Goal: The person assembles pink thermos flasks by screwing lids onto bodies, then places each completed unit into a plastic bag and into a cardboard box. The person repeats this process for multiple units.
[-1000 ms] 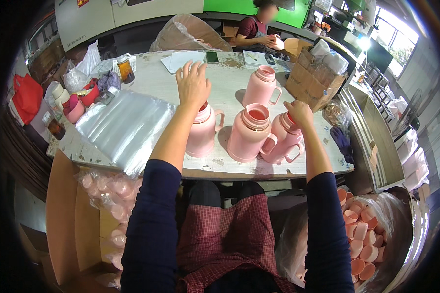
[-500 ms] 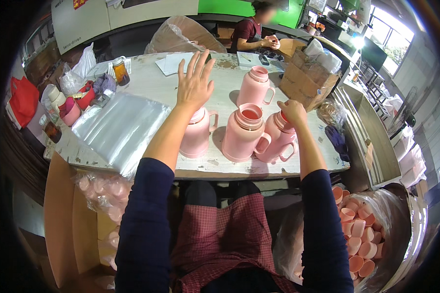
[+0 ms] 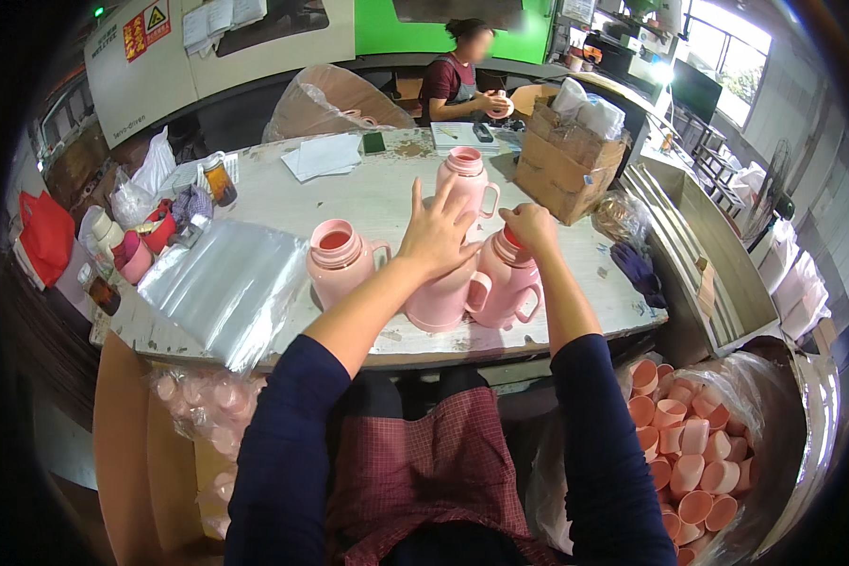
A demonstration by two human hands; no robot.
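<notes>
Head view, frame centre: I see my left hand [image 3: 436, 231] splayed on one pink flask [image 3: 443, 292], my right hand [image 3: 528, 226] clenched on another's [image 3: 511, 281] top; two flasks [image 3: 340, 264] remain uncapped.

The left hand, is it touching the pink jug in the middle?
Touching. The head view shows the left hand lying flat on the top of the middle jug, covering its mouth.

The person wears a dark navy top with long sleeves that are pushed up to just below the elbows, so the forearms are bare. Both hands are bare, without gloves. Over the lap lies a dark red checked garment.
</notes>
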